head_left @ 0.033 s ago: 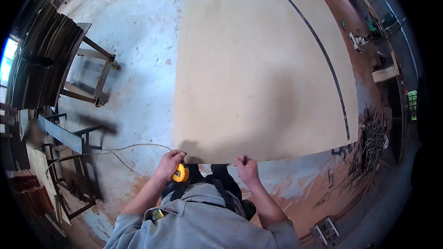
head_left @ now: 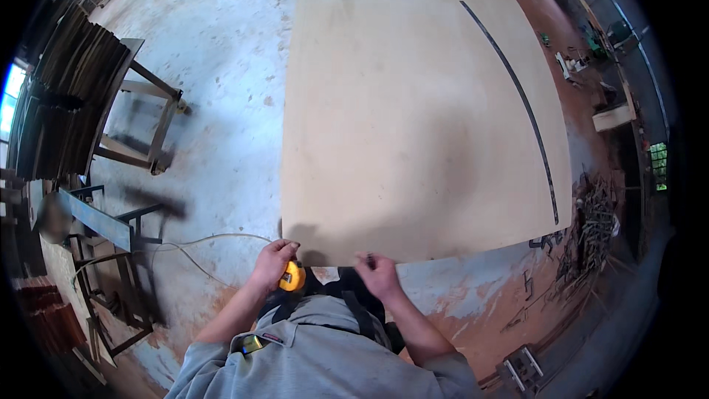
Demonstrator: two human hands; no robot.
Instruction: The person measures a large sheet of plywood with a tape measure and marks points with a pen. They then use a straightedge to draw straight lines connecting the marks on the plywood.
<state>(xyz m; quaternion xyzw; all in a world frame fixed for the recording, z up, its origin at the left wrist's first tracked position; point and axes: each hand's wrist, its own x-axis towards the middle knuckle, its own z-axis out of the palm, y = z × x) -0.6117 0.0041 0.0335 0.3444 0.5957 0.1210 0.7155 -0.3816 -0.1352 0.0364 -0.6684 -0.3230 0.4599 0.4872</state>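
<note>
A large pale wooden sheet (head_left: 369, 118) spreads out in front of me. At its near left corner is my left hand (head_left: 273, 262), closed with thumb and finger pinched at the edge. A yellow tape measure (head_left: 293, 276) sits against the palm side of that hand, below the sheet's edge. My right hand (head_left: 379, 275) is closed around a small dark stick-like thing (head_left: 370, 259), at the near edge further right. Its kind is too small to make out. A long thin dark strip (head_left: 521, 92) lies along the right side of the sheet.
A stack of dark boards (head_left: 70, 96) stands on a wheeled wooden frame at the left. Nearer is a metal stand (head_left: 100, 218) with a cable (head_left: 207, 236) running toward the sheet. Scrap metal pieces (head_left: 591, 229) lie in a heap at the right.
My right hand has shifted left along the near edge, closer to my left hand. My left hand and the tape measure stay nearly where they were.
</note>
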